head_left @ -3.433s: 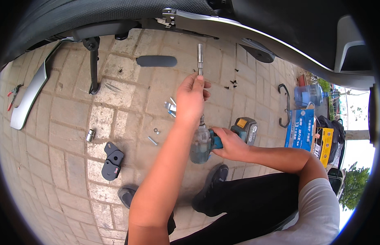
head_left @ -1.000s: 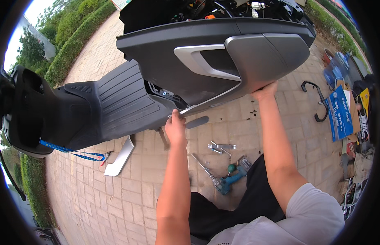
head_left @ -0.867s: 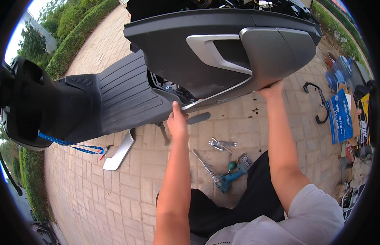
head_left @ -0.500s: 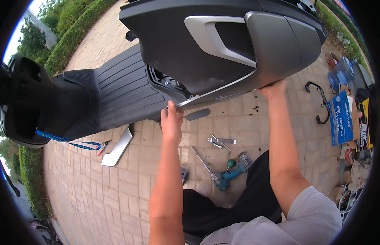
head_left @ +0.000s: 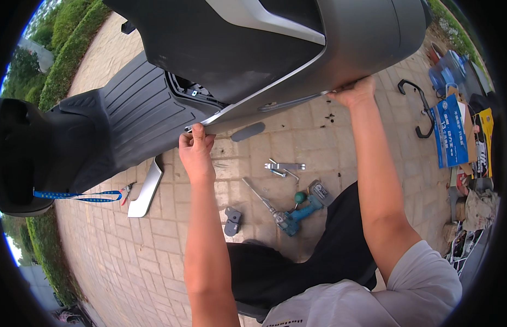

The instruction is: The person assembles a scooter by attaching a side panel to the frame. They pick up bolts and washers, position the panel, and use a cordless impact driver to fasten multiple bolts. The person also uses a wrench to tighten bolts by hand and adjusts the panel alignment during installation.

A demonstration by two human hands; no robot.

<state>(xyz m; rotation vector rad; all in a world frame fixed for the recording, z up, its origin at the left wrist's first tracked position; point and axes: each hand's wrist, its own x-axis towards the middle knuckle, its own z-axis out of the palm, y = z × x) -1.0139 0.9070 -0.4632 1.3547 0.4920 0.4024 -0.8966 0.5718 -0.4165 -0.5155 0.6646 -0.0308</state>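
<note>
Grey plastic, the scooter side panel (head_left: 349,43) is filling twelve o'clock. At nine, my left hand (head_left: 198,154) is pinching its front tip; at two, my right hand (head_left: 356,94) is touching its underside, its closure too hidden for me to tell.

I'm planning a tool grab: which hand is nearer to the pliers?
Left. The left hand holds the panel edge, up and right of the pliers in view; the right hand is farther right, at the panel's underside.

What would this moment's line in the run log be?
left grip: on front tip of scooter side panel | right grip: under panel's rear part | on ground: cordless drill, silver trim piece
</note>
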